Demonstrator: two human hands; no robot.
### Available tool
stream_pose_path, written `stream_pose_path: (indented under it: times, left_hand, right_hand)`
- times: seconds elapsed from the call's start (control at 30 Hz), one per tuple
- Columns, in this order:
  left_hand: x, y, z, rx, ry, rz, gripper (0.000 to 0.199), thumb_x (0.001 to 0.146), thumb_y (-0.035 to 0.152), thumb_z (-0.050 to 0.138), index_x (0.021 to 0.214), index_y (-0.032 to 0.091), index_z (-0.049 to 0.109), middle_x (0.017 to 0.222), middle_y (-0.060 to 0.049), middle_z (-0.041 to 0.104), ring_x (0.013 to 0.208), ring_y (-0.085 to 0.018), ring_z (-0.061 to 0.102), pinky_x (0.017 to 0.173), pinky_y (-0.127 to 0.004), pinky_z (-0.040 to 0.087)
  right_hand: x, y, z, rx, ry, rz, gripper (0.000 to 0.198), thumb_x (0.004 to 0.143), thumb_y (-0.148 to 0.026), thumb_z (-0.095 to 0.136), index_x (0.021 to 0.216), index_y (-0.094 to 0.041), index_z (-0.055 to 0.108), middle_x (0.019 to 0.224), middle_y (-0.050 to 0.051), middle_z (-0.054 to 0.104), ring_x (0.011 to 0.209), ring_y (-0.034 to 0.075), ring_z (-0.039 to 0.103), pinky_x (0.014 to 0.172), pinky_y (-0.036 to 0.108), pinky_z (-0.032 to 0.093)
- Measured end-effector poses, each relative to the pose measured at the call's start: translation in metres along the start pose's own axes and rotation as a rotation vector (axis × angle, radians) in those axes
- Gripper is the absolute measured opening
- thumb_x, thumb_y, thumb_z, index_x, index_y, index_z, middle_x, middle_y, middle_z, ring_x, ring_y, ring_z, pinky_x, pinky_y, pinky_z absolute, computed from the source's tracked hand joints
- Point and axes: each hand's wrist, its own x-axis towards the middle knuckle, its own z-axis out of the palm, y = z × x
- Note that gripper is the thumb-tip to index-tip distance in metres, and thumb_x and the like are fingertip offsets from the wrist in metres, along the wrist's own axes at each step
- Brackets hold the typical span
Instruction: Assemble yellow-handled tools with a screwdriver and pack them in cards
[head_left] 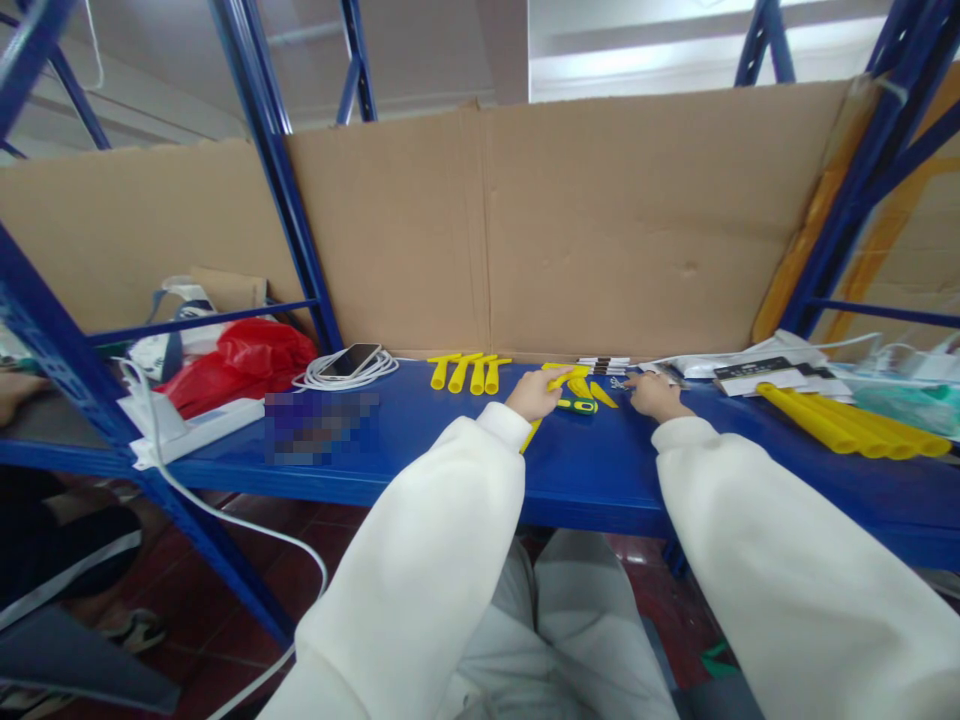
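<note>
My left hand is closed around a yellow T-shaped plastic part, whose stem shows below the hand. More yellow plastic reaches past the fingertips to the right. My right hand has its fingers bent down at a few small metal pieces; whether one is pinched is too small to see. Between the hands lie a short green-and-yellow screwdriver-like handle and a curved yellow piece. Several yellow T-shaped parts stand in a row left of my left hand.
Long yellow tubes and a black-and-white packet lie at the right. A phone on a coiled white cable, a white power strip and a red bag sit left. Cardboard walls the back. Another person's leg shows far left.
</note>
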Motion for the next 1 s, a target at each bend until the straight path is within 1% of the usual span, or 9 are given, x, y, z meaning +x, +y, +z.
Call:
stream_pose_path:
  times: [0.1, 0.2, 0.3, 0.4, 0.47, 0.6, 0.67, 0.83, 1.0]
  left_hand:
    - [0.000, 0.001, 0.000, -0.013, 0.023, -0.048, 0.051, 0.084, 0.008, 0.055, 0.134, 0.017, 0.063, 0.093, -0.006, 0.078, 0.077, -0.019, 0.073, 0.086, -0.029, 0.055]
    - [0.000, 0.001, 0.000, -0.021, 0.032, -0.052, 0.052, 0.083, 0.007, 0.056, 0.133, 0.017, 0.063, 0.095, -0.006, 0.078, 0.068, -0.016, 0.072, 0.081, -0.027, 0.056]
    - [-0.001, 0.001, 0.000, -0.017, 0.030, -0.041, 0.051, 0.083, 0.007, 0.055, 0.133, 0.017, 0.063, 0.093, -0.005, 0.078, 0.068, -0.015, 0.072, 0.081, -0.025, 0.055]
    - [-0.002, 0.003, -0.001, -0.014, 0.021, -0.036, 0.051, 0.084, 0.008, 0.055, 0.133, 0.017, 0.063, 0.085, -0.004, 0.078, 0.069, -0.016, 0.072, 0.082, -0.025, 0.055]
    - [-0.002, 0.004, -0.002, -0.010, 0.018, -0.032, 0.051, 0.084, 0.009, 0.056, 0.134, 0.017, 0.063, 0.085, -0.003, 0.078, 0.071, -0.016, 0.072, 0.083, -0.025, 0.054]
    - [-0.002, 0.004, -0.002, -0.003, 0.005, -0.028, 0.051, 0.084, 0.009, 0.056, 0.133, 0.017, 0.063, 0.090, -0.005, 0.078, 0.075, -0.017, 0.073, 0.083, -0.026, 0.054]
    - [-0.002, 0.003, -0.001, -0.005, -0.003, -0.025, 0.050, 0.084, 0.009, 0.056, 0.133, 0.017, 0.063, 0.093, -0.005, 0.078, 0.076, -0.018, 0.073, 0.083, -0.026, 0.054]
    - [-0.001, 0.001, 0.000, 0.010, -0.006, -0.023, 0.049, 0.084, 0.010, 0.056, 0.132, 0.016, 0.064, 0.087, -0.005, 0.078, 0.071, -0.017, 0.072, 0.081, -0.027, 0.055]
    - [-0.002, 0.003, -0.001, -0.006, -0.010, -0.019, 0.049, 0.084, 0.010, 0.056, 0.132, 0.016, 0.064, 0.088, -0.005, 0.078, 0.071, -0.017, 0.072, 0.080, -0.026, 0.055]
  right_hand:
    - [-0.007, -0.007, -0.007, -0.014, -0.065, 0.008, 0.046, 0.088, -0.018, 0.044, 0.126, -0.028, 0.067, 0.139, 0.011, 0.055, 0.132, 0.031, 0.044, 0.104, 0.050, 0.039]
    - [-0.010, -0.012, -0.009, -0.013, -0.079, -0.054, 0.044, 0.090, -0.021, 0.044, 0.128, -0.029, 0.066, 0.142, 0.012, 0.053, 0.133, 0.034, 0.042, 0.104, 0.056, 0.038]
    - [-0.008, -0.016, -0.006, -0.020, -0.104, -0.118, 0.042, 0.090, -0.022, 0.047, 0.127, -0.027, 0.067, 0.140, 0.015, 0.053, 0.131, 0.036, 0.043, 0.103, 0.059, 0.037]
    - [-0.006, -0.017, -0.004, -0.007, -0.081, -0.144, 0.038, 0.089, -0.021, 0.049, 0.119, -0.023, 0.071, 0.134, 0.018, 0.057, 0.129, 0.037, 0.044, 0.103, 0.058, 0.038]
    - [-0.005, -0.017, -0.004, 0.000, -0.069, -0.152, 0.036, 0.088, -0.020, 0.049, 0.115, -0.021, 0.072, 0.131, 0.019, 0.058, 0.127, 0.037, 0.046, 0.102, 0.056, 0.039]
    - [-0.005, -0.016, -0.005, 0.001, -0.052, -0.133, 0.041, 0.086, -0.015, 0.049, 0.123, -0.016, 0.067, 0.133, 0.021, 0.057, 0.126, 0.036, 0.049, 0.102, 0.053, 0.041]
    - [-0.006, -0.016, -0.005, -0.001, -0.061, -0.116, 0.042, 0.086, -0.013, 0.049, 0.123, -0.015, 0.067, 0.134, 0.022, 0.057, 0.127, 0.036, 0.049, 0.102, 0.053, 0.041]
    - [-0.008, -0.017, -0.008, -0.016, -0.082, -0.111, 0.039, 0.087, -0.014, 0.048, 0.117, -0.018, 0.071, 0.132, 0.019, 0.060, 0.126, 0.033, 0.052, 0.102, 0.049, 0.042]
    - [-0.007, -0.020, -0.012, -0.014, -0.077, -0.138, 0.025, 0.085, -0.017, 0.053, 0.098, -0.018, 0.074, 0.112, 0.016, 0.071, 0.110, 0.028, 0.063, 0.090, 0.038, 0.048]
